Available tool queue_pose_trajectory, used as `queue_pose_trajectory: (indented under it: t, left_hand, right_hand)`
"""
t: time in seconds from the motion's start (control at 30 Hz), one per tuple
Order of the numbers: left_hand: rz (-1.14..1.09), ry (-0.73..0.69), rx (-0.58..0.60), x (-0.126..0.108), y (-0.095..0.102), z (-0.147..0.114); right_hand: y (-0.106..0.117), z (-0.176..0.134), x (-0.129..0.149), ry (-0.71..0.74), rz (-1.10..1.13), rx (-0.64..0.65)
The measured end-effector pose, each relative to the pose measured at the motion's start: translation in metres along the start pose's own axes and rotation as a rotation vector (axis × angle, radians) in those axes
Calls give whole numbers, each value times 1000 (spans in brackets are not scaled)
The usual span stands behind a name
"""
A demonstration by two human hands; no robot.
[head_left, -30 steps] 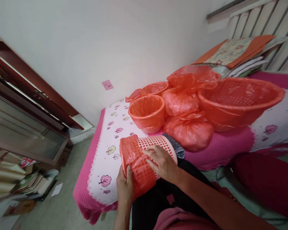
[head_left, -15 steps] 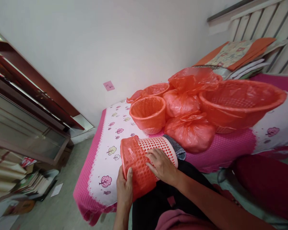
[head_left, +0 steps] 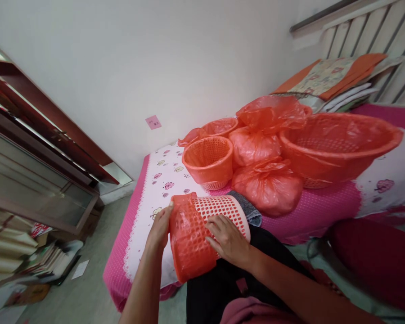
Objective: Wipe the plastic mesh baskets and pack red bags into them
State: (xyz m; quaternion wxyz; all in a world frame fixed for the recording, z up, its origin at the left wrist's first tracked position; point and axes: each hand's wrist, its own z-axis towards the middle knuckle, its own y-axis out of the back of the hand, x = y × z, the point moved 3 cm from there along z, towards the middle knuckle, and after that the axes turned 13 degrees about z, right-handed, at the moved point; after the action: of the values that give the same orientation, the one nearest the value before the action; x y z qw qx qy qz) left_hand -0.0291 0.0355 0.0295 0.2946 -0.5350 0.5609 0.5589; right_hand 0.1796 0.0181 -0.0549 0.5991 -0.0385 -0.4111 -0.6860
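Note:
A white plastic wastebasket (head_left: 234, 208) with a perforated wall lies on its side at the bed's front edge, against my lap. A thin red plastic bag (head_left: 189, 240) covers its mouth end and is folded back over about half of the wall. At the rim on the left is my left hand (head_left: 159, 228), closed against it, some fingers hidden. My right hand (head_left: 228, 239) lies over the wall with curled fingers, its fingertips at the bag's edge. The basket's base points right, next to a grey-blue cloth (head_left: 248, 209).
Beyond stand a small bag-lined basket (head_left: 207, 159), another lined basket (head_left: 222, 126) and a large lined basket (head_left: 340, 139). Knotted red bags (head_left: 268, 186) lie between them. Folded bedding (head_left: 334, 78) is stacked at the back right. A dark red seat (head_left: 374, 261) is at right.
My left hand has moved up and left along the rim, its thumb off the bag's outer side. My right hand and the basket have barely moved.

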Motion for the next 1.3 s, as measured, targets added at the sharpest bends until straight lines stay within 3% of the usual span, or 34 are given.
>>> queue_pose_trajectory:
  t: [0.13, 0.27, 0.5, 0.7, 1.0, 1.3]
  left_hand:
    - [-24, 104, 78, 0, -11, 14]
    - [-39, 93, 71, 4, -9, 3]
    - [-21, -72, -161, 36, -14, -27]
    - [-22, -50, -179, 66, -35, -37]
    - [-43, -82, -164, 77, -36, -39]
    - [-10, -83, -172, 76, -37, -41]
  right_hand:
    - [1, -5, 4, -1, 14, -18]
    - [5, -6, 11, -24, 99, -36]
    - [11, -2, 10, -98, 265, -72]
    - [7, 9, 2, -284, 298, -117]
    - [-16, 32, 2, -299, 145, -86]
    - [6, 21, -6, -379, 237, -92]
